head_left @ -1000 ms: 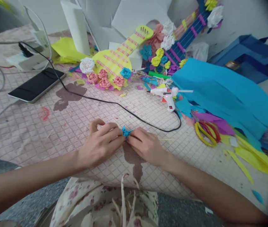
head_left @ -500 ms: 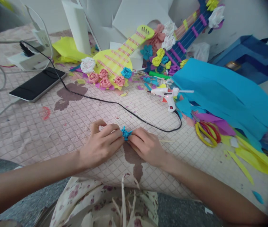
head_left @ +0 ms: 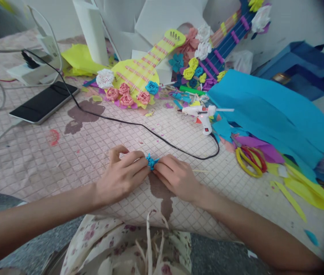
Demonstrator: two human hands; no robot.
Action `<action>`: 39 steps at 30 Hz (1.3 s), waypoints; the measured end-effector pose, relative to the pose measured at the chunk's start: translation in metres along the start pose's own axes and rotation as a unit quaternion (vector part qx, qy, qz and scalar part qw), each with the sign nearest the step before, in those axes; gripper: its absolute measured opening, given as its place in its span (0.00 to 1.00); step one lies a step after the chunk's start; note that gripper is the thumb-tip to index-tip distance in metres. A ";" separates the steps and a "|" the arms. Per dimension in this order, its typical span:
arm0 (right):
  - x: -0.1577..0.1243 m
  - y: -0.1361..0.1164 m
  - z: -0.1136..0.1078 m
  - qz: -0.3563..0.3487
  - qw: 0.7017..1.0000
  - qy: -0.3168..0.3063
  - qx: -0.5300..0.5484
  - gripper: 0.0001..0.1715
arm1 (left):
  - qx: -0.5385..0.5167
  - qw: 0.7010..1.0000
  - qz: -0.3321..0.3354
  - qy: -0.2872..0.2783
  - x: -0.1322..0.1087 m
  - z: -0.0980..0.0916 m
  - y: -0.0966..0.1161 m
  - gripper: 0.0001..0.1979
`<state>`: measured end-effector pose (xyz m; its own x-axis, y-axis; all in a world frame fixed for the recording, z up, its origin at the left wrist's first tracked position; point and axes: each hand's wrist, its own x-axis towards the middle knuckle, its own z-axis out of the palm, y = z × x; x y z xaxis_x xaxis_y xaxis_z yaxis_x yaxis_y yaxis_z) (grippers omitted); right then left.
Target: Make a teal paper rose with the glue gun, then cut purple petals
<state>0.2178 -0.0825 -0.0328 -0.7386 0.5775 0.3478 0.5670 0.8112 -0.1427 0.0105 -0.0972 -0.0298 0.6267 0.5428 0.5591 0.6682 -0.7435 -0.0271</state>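
Observation:
Between my two hands is a small blue paper flower [head_left: 151, 162], low over the quilted table cover near its front edge. My left hand [head_left: 124, 172] pinches its left side, the index finger bent up. On the opposite side, the fingertips of my right hand [head_left: 176, 176] close on the flower's edge. Beyond the hands rests a white glue gun [head_left: 203, 114] on its side, a clear stick out of its back and a red light showing. A yellow paper guitar [head_left: 139, 72] with pink, white and blue paper roses lies farther back.
A black cord [head_left: 113, 119] crosses the table to the glue gun. On the right are yellow-and-red-handled scissors [head_left: 249, 162], blue sheets [head_left: 273, 110] and yellow strips [head_left: 307, 191]. A phone [head_left: 45, 102] and power strip [head_left: 33, 70] are at left; a dark blue guitar [head_left: 221, 53] leans behind.
Both hands stay almost in place, still gripping the blue flower, which looks very slightly turned. The whole view has shifted a little; the other things on the table have not moved.

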 end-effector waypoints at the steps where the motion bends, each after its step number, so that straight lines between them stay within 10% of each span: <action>1: -0.001 0.000 -0.001 0.004 1.000 0.003 0.004 0.11 | -0.001 1.000 -0.004 -0.001 0.000 0.000 0.000 0.06; 22: -0.068 0.025 -0.029 0.053 0.998 0.031 -0.017 0.07 | -0.002 1.000 -0.016 -0.011 -0.002 0.000 -0.005 0.09; 29: -0.103 0.074 -0.051 0.281 0.936 0.179 -0.110 0.10 | -0.013 1.000 -0.010 0.000 -0.005 0.002 -0.006 0.14; 39: -0.111 0.128 -0.051 0.319 0.923 0.088 -0.198 0.11 | -0.016 1.000 -0.004 0.017 -0.001 0.000 -0.007 0.16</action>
<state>0.3905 -0.0476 -0.0427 -0.1579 0.8733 0.4610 0.9803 0.1945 -0.0328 0.0048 -0.0927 -0.0305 0.6073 0.5348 0.5875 0.6589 -0.7522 0.0037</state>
